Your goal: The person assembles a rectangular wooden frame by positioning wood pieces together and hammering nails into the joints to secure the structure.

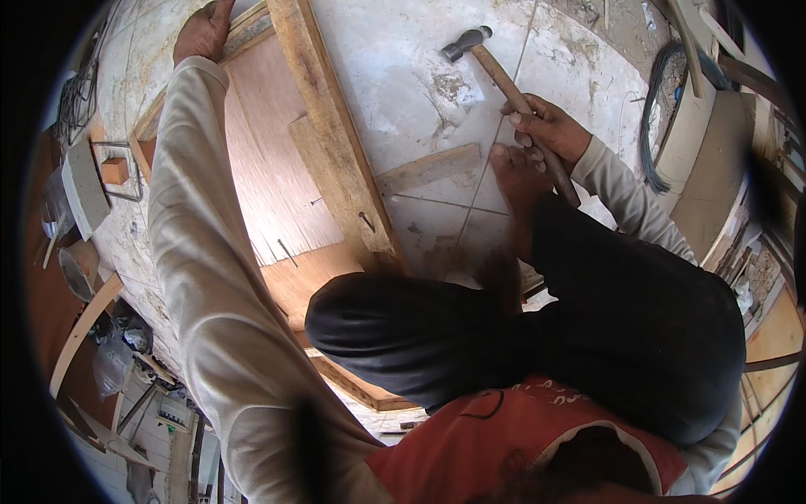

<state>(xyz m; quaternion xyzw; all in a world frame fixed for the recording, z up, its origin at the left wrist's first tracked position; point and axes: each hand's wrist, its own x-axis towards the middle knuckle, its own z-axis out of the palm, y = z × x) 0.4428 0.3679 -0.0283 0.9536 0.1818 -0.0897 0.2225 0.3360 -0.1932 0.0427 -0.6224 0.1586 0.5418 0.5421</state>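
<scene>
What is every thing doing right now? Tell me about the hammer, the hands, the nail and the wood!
Hammer: held by its handle, head up off the floor.
Right hand: closed around the hammer handle.
Left hand: stretched out, resting on the far edge of the wooden frame.
Nail: sticking out of the frame, leaning.
Plywood panel: lying flat on the floor.

Long cream sleeves [210,277], loose and creased, dusty in patches, ending in plain cuffs at the wrists of both hands. Black trousers [638,336] over the bent knees. Red shirt [504,437] with dark lettering across the chest. Bare foot [516,181], no shoe.
</scene>
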